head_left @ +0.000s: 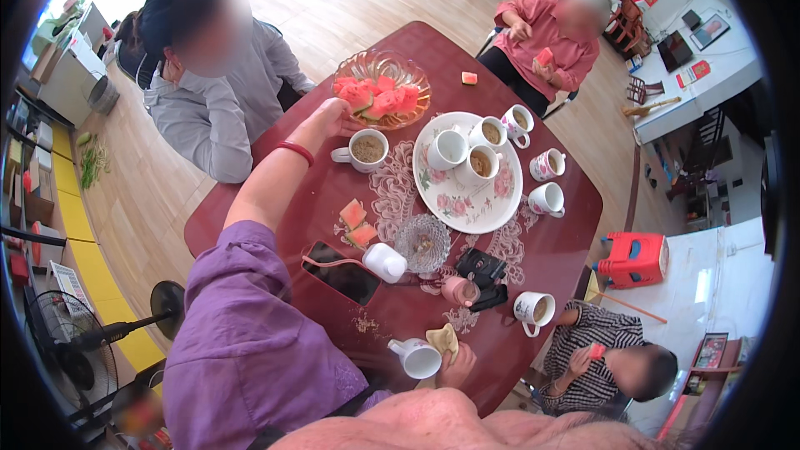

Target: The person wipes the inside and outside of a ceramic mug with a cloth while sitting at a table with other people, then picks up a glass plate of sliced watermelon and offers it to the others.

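Observation:
My left hand (337, 117) reaches across the table to the near left side of an amber glass bowl (422, 108), its fingers closed at the rim. Cut watermelon pieces (392, 102) fill that bowl. Close below the hand stands a white mug (367, 150) with brownish contents. Near the table's front edge, my right hand (457, 365) is closed on a tan, folded piece of what looks like cloth (443, 339). An empty-looking white mug (417, 359) stands just left of it. Crumbs (365, 322) lie on the tabletop nearby.
A round floral tray (454, 210) carries several mugs; more mugs stand to its right. A cut-glass dish (422, 243), white bottle (385, 262), phone (340, 272), black pouch (481, 267) and watermelon pieces (353, 214) lie mid-table. Three people sit around the table (575, 237), two holding watermelon.

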A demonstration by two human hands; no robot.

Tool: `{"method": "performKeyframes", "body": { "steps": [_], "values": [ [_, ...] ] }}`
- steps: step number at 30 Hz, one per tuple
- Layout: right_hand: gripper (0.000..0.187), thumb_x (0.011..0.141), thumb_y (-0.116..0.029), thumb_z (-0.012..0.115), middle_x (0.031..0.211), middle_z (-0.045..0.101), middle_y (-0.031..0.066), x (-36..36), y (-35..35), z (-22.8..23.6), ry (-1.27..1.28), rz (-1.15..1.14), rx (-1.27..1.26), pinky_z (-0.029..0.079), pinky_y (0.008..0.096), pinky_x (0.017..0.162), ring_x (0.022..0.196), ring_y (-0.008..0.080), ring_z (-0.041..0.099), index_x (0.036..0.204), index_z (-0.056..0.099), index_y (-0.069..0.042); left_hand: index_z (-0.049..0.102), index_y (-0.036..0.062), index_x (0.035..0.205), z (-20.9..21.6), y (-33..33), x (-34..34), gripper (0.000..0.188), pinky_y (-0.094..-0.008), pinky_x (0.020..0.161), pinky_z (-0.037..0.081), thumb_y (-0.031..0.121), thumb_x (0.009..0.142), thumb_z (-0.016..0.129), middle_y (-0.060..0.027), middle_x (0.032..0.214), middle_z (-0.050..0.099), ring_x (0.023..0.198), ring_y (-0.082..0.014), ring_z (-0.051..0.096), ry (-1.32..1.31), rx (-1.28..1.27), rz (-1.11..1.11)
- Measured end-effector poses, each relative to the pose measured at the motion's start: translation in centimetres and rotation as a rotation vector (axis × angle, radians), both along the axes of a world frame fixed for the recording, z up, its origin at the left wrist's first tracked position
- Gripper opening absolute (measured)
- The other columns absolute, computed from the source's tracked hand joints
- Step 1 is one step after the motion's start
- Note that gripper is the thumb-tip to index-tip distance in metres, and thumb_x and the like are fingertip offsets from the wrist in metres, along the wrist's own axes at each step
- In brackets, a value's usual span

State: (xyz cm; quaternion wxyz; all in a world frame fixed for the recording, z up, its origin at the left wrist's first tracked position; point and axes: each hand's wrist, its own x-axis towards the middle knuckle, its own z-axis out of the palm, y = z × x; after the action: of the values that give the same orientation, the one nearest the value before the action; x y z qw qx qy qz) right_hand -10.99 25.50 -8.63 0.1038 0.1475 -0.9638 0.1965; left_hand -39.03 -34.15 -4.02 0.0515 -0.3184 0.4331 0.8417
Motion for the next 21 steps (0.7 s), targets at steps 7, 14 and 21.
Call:
{"method": "performKeyframes", "body": {
  "steps": [7, 14, 21],
  "values": [
    [0.034, 0.080, -0.020, 0.058, 0.111, 0.058, 0.0153, 0.2, 0.7, -0.6, -0.020, -0.043, 0.072, 0.042, 0.0460, 0.092, 0.102, 0.0365, 0.052, 0.109, 0.059, -0.002, 0.050, -0.0039, 0.102, 0.2, -1.1, 2.2, 0.033, -0.0562, 0.089, 0.048, 0.007, 0.071, 0.047, -0.0249, 0.104, 0.059, 0.096, -0.0417, 0.061, -0.015, 0.040, -0.098],
    [0.030, 0.080, -0.019, 0.062, 0.110, 0.059, 0.0103, -0.7, -0.2, 0.6, 0.019, -0.060, 0.014, 0.043, 0.0426, 0.088, 0.102, 0.0306, 0.054, 0.105, 0.061, -0.004, 0.053, 0.0009, 0.114, 0.5, -1.3, 4.1, 0.042, -0.0450, 0.088, 0.048, 0.030, 0.083, 0.054, -0.0178, 0.110, 0.061, 0.101, -0.0313, 0.060, -0.133, -0.093, -0.127],
    [0.032, 0.079, -0.021, 0.064, 0.110, 0.060, 0.0097, -0.5, 0.3, 0.5, 0.038, -0.065, -0.025, 0.043, 0.0421, 0.086, 0.103, 0.0302, 0.054, 0.106, 0.061, -0.005, 0.049, -0.0016, 0.117, 8.3, 10.6, 15.7, 0.035, -0.0231, 0.071, 0.047, 0.003, 0.085, 0.061, -0.0082, 0.103, 0.059, 0.085, -0.0135, 0.057, 0.658, -1.017, 0.100]
  ]
}}
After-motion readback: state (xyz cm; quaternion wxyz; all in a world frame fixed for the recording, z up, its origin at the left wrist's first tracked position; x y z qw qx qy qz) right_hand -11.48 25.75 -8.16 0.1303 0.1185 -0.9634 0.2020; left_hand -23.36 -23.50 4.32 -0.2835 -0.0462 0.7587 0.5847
